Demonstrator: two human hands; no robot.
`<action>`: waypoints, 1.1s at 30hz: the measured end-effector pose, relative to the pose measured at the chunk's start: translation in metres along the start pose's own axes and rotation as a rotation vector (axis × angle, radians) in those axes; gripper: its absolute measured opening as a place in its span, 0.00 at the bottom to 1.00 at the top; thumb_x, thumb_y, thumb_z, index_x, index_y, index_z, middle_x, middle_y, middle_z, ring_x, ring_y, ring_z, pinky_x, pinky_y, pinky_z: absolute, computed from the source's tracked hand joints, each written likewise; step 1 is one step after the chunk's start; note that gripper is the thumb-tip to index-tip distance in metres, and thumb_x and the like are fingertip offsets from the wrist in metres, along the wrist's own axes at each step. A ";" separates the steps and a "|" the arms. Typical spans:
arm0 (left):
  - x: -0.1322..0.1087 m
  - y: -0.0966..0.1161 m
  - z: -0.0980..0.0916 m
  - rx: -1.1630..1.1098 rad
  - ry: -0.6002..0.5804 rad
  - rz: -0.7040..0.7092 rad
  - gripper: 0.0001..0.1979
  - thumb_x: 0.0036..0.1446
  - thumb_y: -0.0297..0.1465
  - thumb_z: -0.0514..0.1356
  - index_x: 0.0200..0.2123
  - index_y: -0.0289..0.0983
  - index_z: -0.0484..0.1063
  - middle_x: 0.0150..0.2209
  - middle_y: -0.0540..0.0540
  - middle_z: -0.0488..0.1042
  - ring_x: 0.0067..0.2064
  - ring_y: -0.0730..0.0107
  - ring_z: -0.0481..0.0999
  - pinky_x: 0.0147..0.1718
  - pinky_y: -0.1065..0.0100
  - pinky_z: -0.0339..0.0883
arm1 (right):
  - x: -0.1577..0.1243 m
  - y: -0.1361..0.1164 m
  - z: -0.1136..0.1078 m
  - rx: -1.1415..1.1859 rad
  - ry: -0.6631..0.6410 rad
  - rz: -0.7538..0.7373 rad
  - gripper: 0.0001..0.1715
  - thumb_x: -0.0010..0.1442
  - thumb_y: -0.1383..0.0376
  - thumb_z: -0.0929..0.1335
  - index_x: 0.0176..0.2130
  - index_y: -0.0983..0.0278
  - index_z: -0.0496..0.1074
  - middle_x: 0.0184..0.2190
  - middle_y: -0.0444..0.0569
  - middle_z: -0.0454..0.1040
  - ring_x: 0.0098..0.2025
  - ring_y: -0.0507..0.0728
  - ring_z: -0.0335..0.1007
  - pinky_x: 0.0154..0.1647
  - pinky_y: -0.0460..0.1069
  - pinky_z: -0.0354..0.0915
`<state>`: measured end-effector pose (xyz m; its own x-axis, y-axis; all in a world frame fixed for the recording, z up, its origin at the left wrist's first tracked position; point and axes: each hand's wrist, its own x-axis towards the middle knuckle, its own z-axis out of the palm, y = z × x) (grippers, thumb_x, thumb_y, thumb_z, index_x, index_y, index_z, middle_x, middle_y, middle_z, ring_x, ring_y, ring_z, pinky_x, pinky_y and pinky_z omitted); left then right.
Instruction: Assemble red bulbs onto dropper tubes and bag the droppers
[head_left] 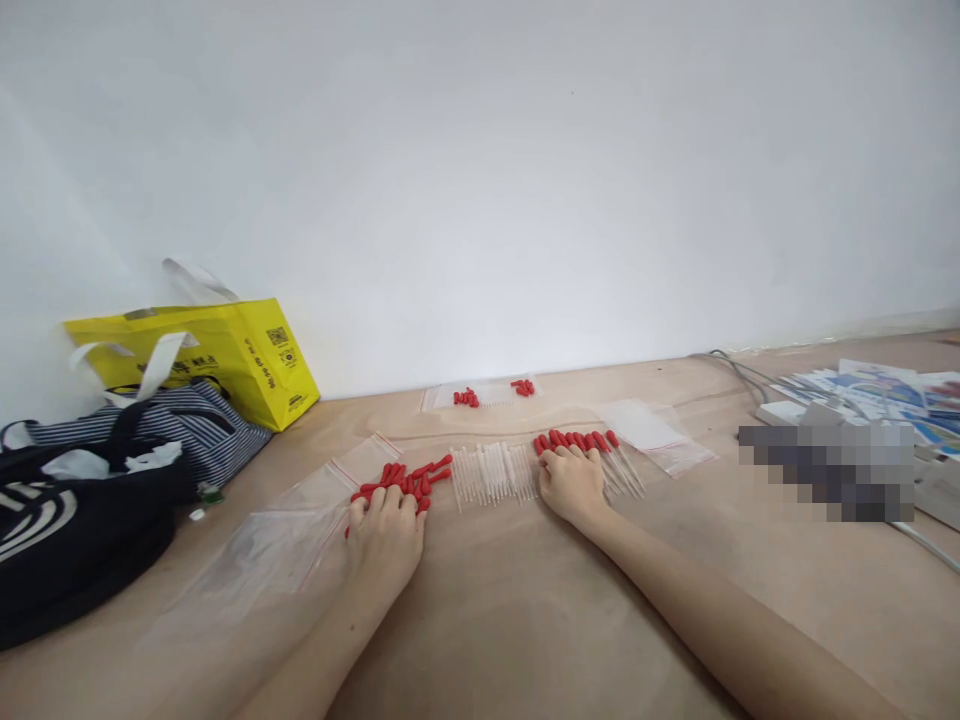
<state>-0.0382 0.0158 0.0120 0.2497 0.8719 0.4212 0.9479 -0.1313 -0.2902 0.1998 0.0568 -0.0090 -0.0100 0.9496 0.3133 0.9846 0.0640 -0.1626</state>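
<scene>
My left hand (386, 540) rests with bent fingers on a loose pile of red rubber bulbs (439, 468); its fingertips are partly hidden among them. To the right of the pile lies a row of thin clear dropper tubes (491, 472) side by side, without bulbs. My right hand (574, 488) is curled over a row of droppers (613, 440) with red bulbs on their far ends. Its fingers close at a bulb, and the hand covers part of that row. The clear tubes of several droppers show to the right of the hand.
Clear zip bags (274, 548) lie at left, another bag (652, 435) at right. Near the wall, a bag (491, 390) holds red bulbs and tubes. A yellow bag (281, 350), striped bag (236, 425) and black bag (90, 560) stand left; printed papers (874, 385) and cables (739, 372) lie right.
</scene>
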 end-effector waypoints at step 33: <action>-0.011 0.046 0.008 -1.518 -0.108 -0.117 0.06 0.52 0.30 0.54 0.32 0.38 0.56 0.31 0.50 0.67 0.33 0.72 0.69 0.34 0.69 0.63 | -0.059 0.012 -0.002 0.598 0.022 -0.557 0.20 0.55 0.77 0.56 0.44 0.62 0.64 0.36 0.49 0.70 0.37 0.54 0.65 0.36 0.49 0.56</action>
<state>0.0013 0.0044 -0.0127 0.2098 0.9317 0.2966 0.2778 -0.3477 0.8955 0.2122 0.0011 -0.0271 -0.4607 0.7245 0.5127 0.5769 0.6834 -0.4473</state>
